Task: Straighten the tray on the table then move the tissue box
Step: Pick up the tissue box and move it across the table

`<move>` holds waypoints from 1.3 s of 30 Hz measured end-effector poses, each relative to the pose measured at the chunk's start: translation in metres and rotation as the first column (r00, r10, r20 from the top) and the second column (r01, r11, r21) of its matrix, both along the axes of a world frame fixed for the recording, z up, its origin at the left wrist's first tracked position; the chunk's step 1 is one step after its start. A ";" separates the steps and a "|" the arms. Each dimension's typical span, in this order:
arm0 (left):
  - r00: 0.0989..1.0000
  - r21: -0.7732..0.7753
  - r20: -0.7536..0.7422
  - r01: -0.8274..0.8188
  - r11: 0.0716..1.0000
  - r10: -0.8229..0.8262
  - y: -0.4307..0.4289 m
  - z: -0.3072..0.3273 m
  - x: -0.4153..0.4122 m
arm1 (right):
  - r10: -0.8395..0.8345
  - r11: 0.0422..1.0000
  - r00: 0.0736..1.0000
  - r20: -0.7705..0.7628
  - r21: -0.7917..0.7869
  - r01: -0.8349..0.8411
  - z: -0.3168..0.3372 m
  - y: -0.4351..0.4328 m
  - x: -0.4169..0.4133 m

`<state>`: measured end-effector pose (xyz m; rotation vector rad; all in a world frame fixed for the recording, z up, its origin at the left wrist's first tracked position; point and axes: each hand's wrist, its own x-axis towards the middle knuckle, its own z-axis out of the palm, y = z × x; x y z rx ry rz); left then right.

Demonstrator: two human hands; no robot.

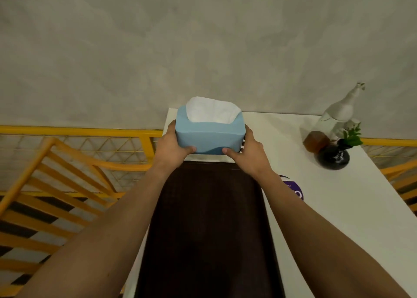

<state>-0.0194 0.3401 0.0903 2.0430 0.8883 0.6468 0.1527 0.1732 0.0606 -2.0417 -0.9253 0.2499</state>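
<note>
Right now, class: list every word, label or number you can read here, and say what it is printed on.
Purple sticker on the table: white marks, mostly hidden by the right arm; only an "O"-like shape shows, not readable.
Tissue box: no print visible.
Bottle: no readable label.

The tissue box [209,135] looks smooth, matt blue, with soft white paper on top. The tray [207,225] is dark and finely textured. The counter [327,207] is smooth white; the bottle [331,121] right is clear glass.
</note>
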 end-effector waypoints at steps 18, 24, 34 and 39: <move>0.999 0.003 -0.043 0.024 1.000 -0.024 0.081 -0.044 -0.006 | 0.029 0.997 0.999 -0.033 -0.075 -0.031 -0.037 0.085 0.000; 0.997 -0.057 -0.067 0.032 0.998 -0.036 0.106 -0.069 0.018 | 0.024 0.996 0.999 -0.040 -0.087 -0.028 -0.061 0.105 0.024; 0.983 -0.057 -0.178 -0.044 0.997 0.033 0.159 -0.090 0.056 | 0.063 0.997 0.998 0.005 -0.039 -0.063 -0.071 0.153 0.064; 0.985 -0.048 -0.173 -0.020 0.999 0.012 0.176 -0.093 0.073 | 0.032 0.998 0.999 0.020 -0.050 -0.031 -0.076 0.172 0.084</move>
